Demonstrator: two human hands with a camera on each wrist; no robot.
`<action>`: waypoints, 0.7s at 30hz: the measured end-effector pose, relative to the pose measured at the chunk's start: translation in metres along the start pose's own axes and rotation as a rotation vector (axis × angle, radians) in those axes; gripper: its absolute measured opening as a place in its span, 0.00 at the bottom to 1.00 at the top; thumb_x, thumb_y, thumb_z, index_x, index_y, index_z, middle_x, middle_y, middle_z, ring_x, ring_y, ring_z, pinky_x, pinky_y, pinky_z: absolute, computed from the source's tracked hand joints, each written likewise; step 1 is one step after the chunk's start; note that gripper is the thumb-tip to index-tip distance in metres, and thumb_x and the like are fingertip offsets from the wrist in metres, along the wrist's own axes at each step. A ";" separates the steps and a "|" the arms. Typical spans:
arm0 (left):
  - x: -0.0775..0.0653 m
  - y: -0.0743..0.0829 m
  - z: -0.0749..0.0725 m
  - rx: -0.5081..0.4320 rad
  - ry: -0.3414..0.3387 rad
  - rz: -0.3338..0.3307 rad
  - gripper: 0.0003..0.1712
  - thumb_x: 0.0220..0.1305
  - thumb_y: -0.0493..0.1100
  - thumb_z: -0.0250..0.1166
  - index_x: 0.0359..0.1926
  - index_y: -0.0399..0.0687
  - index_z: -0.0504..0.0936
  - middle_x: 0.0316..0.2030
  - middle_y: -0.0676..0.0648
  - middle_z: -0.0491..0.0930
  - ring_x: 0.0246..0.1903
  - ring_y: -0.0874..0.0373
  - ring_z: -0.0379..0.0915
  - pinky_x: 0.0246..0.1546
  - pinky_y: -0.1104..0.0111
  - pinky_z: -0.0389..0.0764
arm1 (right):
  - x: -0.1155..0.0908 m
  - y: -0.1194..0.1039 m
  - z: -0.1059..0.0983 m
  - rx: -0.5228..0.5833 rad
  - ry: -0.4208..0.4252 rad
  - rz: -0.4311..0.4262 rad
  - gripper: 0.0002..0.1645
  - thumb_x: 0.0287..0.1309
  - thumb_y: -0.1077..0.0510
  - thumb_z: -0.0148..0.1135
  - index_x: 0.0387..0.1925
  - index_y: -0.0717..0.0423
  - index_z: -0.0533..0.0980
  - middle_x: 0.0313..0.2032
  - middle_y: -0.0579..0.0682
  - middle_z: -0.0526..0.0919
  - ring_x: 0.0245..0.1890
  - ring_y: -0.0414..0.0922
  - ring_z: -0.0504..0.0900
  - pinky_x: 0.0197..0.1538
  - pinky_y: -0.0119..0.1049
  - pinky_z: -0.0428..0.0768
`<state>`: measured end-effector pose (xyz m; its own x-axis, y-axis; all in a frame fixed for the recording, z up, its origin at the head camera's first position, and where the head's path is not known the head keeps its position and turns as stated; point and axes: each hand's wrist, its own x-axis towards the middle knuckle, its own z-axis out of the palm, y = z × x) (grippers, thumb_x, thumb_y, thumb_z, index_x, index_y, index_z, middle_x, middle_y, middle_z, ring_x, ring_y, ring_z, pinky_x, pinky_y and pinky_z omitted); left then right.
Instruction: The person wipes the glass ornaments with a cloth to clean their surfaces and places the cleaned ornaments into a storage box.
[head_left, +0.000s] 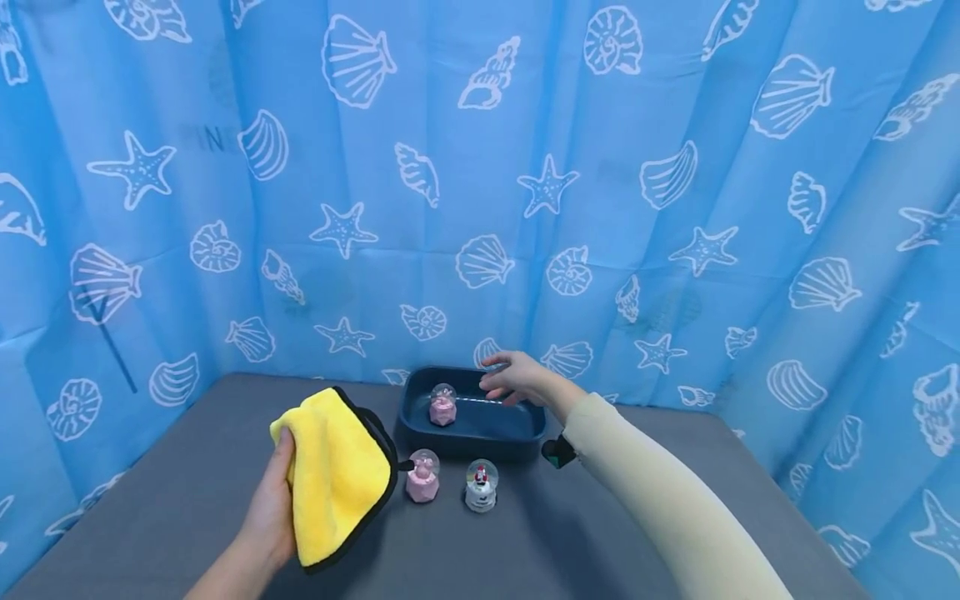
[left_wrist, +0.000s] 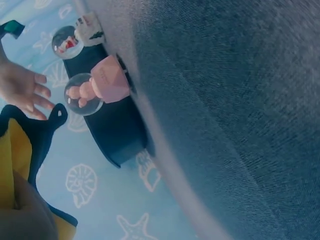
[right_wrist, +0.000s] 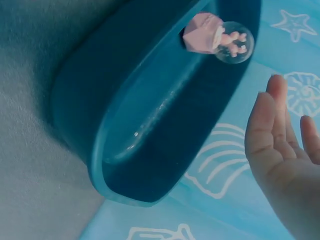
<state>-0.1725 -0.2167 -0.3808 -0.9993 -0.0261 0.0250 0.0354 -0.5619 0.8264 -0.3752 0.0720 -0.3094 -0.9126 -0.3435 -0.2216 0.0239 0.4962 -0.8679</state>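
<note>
My left hand (head_left: 273, 508) grips a yellow cloth (head_left: 337, 479) with black edging, held up left of the snow globes. Over the right part of a dark blue rectangular tub (head_left: 480, 448) hovers my right hand (head_left: 517, 379), fingers loosely bent and holding nothing. Inside the tub, at its left end, stands a pink-based snow globe (head_left: 442, 407); the right wrist view shows this globe (right_wrist: 204, 34) too. In front of the tub a second pink-based snow globe (head_left: 423, 479) stands beside the cloth's black loop. Right of it is a white-based snow globe (head_left: 481, 487) with a small red figure.
A grey cloth-covered table (head_left: 600, 533) carries everything. Behind and along both sides hangs a blue curtain (head_left: 435, 208) printed with white shells and starfish. A dark band with a green patch (head_left: 558, 452) sits at my right wrist, near the tub's right end.
</note>
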 end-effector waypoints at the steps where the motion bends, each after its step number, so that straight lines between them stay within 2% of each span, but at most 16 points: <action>1: 0.000 0.000 0.000 -0.012 -0.005 0.009 0.18 0.70 0.66 0.45 0.46 0.67 0.76 0.37 0.62 0.78 0.38 0.67 0.75 0.42 0.74 0.74 | -0.004 0.000 -0.001 0.014 0.007 -0.002 0.30 0.65 0.63 0.60 0.67 0.61 0.65 0.55 0.62 0.77 0.48 0.56 0.82 0.47 0.49 0.81; 5: 0.000 -0.002 0.002 -0.065 -0.044 0.067 0.17 0.72 0.62 0.45 0.46 0.64 0.76 0.36 0.60 0.78 0.37 0.67 0.76 0.42 0.75 0.75 | -0.018 0.004 -0.004 0.085 0.048 -0.023 0.27 0.66 0.62 0.60 0.64 0.61 0.67 0.55 0.62 0.78 0.47 0.55 0.82 0.43 0.44 0.81; 10: 0.000 -0.003 0.004 -0.129 -0.017 0.121 0.15 0.73 0.59 0.47 0.45 0.62 0.76 0.35 0.59 0.78 0.36 0.67 0.75 0.41 0.75 0.75 | -0.033 0.016 -0.003 0.143 0.081 -0.062 0.23 0.67 0.63 0.57 0.62 0.62 0.68 0.52 0.60 0.79 0.44 0.52 0.83 0.38 0.39 0.81; 15: 0.001 -0.002 0.007 -0.162 0.018 0.104 0.14 0.72 0.59 0.48 0.45 0.62 0.76 0.35 0.59 0.78 0.36 0.66 0.75 0.41 0.75 0.75 | -0.045 0.026 -0.002 0.171 0.098 -0.111 0.21 0.69 0.64 0.53 0.62 0.64 0.68 0.52 0.61 0.79 0.44 0.52 0.82 0.41 0.42 0.81; 21: -0.003 -0.003 0.007 -0.175 0.013 0.075 0.14 0.72 0.60 0.48 0.45 0.62 0.76 0.35 0.59 0.78 0.36 0.66 0.76 0.41 0.74 0.75 | -0.060 0.039 0.002 0.183 0.107 -0.159 0.22 0.69 0.65 0.53 0.62 0.66 0.67 0.54 0.64 0.77 0.45 0.53 0.82 0.41 0.43 0.82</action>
<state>-0.1702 -0.2094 -0.3798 -0.9937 -0.0836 0.0744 0.1116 -0.6930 0.7122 -0.3189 0.1101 -0.3305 -0.9486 -0.3143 -0.0359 -0.0589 0.2868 -0.9562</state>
